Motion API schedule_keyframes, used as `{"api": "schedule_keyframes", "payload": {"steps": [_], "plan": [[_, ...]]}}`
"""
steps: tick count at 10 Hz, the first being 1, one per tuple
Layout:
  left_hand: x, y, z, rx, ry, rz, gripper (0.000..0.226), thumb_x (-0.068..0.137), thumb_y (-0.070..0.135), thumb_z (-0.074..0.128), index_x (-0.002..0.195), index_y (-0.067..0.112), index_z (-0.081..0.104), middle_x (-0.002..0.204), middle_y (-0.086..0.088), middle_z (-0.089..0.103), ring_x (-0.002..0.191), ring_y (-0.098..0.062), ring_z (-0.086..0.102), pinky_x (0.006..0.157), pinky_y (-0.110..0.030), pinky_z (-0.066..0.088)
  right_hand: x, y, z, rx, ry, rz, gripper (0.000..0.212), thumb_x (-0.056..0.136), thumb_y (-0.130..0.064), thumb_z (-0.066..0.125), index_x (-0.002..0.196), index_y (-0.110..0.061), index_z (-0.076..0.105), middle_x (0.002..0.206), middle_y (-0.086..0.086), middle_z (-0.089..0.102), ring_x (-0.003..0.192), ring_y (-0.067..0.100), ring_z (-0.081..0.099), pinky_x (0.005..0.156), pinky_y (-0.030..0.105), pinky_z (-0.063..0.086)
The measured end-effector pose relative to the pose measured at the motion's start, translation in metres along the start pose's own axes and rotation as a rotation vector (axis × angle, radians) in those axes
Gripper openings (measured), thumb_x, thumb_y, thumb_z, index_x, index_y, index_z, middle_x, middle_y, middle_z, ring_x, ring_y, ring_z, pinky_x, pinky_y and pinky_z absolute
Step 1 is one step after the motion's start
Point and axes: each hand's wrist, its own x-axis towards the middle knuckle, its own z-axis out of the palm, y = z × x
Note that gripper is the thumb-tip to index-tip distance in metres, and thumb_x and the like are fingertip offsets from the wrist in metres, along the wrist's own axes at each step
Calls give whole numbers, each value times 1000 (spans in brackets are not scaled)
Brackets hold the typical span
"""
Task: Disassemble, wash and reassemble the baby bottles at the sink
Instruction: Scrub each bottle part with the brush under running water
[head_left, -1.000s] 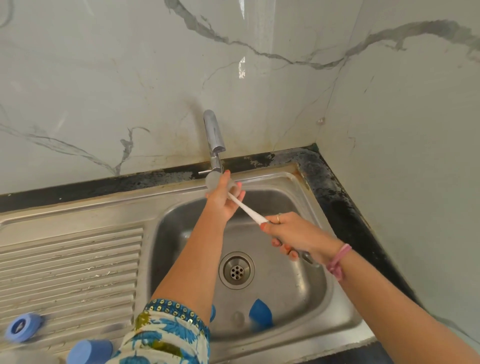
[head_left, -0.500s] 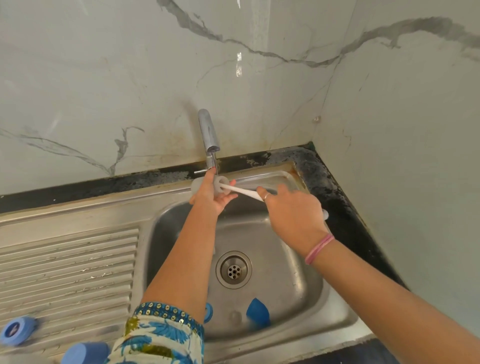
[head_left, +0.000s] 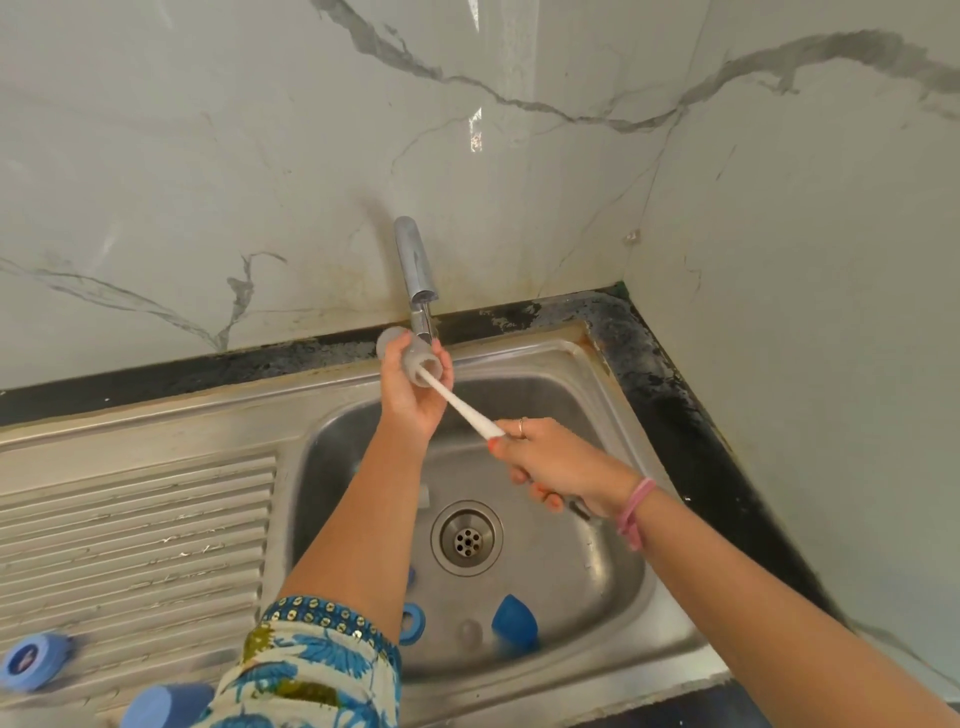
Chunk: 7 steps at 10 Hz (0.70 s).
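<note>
Left fingers (head_left: 415, 358) curled round clear cylindrical bottle (head_left: 423, 366), right fingers (head_left: 524, 475) gripping slim white brush handle (head_left: 460, 402)

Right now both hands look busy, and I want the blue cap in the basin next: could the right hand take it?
Probably not yet: the right hand grips the brush. The blue cap lies uncovered below it in the sink.

tap (head_left: 415, 270) behind sink (head_left: 597, 364), drainboard (head_left: 135, 530) left, caps (head_left: 511, 621) in basin
</note>
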Motion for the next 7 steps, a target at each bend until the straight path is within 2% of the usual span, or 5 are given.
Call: {"api": "schedule_keyframes", "payload": {"steps": [1,2,3,5,7], "plan": [[-1,-6,-4,190,205,72,65,80,12,76,131,18,36,107,-18,55,67,-22,62,61,-34,59,-5,11,7,-1079,517,-130,53,102,-17,34,152,-27,21,105,9,55,82,27,62,58,35,43],[0,-10,2,293,331,154,72,80,21,79,128,24,26,109,-20,53,66,-22,63,63,-38,60,-5,18,16,-1225,599,-206,58,101,-12,33,154,-25,14,109,9,50,83,26,60,56,34,40],[3,-8,6,353,394,165,65,83,29,74,126,27,25,116,-19,45,86,-28,61,59,-37,59,-9,18,19,-1029,484,-174,45,102,-19,35,147,-23,32,100,7,56,84,28,61,61,34,39],[3,-1,0,318,227,132,59,89,23,68,131,26,27,120,-18,45,91,-29,63,64,-39,61,-18,10,3,387,-13,33,18,101,-27,48,117,-30,56,71,-1,47,45,6,34,40,19,28],[-1,-6,15,333,207,128,63,88,17,70,132,27,27,111,-16,46,88,-31,61,65,-43,61,-6,31,7,-700,407,-179,47,103,-36,35,149,-42,26,95,5,62,78,25,60,73,39,52]]}}
